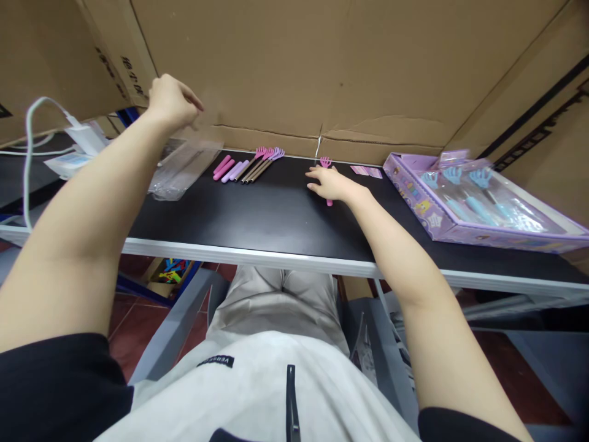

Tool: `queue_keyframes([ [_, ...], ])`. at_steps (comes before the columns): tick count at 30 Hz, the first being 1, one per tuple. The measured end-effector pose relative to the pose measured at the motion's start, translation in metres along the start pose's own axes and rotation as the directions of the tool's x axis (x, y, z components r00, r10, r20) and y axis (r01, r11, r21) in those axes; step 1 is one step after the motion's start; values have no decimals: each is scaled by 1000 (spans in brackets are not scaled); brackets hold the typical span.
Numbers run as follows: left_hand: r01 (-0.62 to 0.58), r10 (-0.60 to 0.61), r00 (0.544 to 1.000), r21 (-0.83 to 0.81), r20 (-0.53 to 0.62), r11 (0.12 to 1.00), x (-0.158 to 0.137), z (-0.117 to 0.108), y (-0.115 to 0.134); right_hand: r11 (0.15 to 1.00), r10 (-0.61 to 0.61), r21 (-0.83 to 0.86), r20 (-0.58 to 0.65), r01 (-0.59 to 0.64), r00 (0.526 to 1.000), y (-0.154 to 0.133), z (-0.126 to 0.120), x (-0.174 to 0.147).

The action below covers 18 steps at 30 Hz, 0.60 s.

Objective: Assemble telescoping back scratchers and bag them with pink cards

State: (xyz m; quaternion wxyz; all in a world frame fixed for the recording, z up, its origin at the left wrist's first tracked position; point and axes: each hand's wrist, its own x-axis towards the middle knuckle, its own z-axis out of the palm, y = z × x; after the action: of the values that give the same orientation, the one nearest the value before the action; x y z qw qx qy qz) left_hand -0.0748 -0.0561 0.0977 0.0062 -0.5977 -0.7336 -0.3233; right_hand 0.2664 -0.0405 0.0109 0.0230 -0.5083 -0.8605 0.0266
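Observation:
My left hand is raised above the left side of the table, fingers pinched together. A see-through plastic bag, faint and blurred, hangs from them. Below lie more clear plastic bags. My right hand lies palm down over a pink back scratcher, its fingers spread to the left. The claw shows beyond the hand and the handle end on the near side; the middle is covered. Between my hands are loose pink handles, lilac handles and several claw-headed metal rods.
At the right stands a purple display box holding packaged blue back scratchers. Pink-purple cards lie beside it. A white charger with its cable is at the left. Cardboard walls the table's back.

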Motion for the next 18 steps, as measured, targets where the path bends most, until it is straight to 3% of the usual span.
queue_keyframes([
  [2,91,-93,996,-227,1,970,-5,-1,18,1000,-28,11,-29,29,999,2,2,3],
  [5,82,-91,996,-503,7,860,-10,6,35,996,-75,44,-117,80,990,7,6,7],
  [8,-13,12,1000,-756,-6,654,-13,22,46,984,-129,84,-265,156,955,11,10,11],
  [11,-20,63,998,-881,11,472,-21,40,61,974,-162,83,-398,211,903,9,11,12],
  [13,12,49,998,-893,37,449,-29,51,75,972,-176,59,-461,227,870,5,10,11],
  [18,133,-9,989,-863,147,487,-46,78,97,967,-224,-26,-558,253,799,-6,10,8],
])
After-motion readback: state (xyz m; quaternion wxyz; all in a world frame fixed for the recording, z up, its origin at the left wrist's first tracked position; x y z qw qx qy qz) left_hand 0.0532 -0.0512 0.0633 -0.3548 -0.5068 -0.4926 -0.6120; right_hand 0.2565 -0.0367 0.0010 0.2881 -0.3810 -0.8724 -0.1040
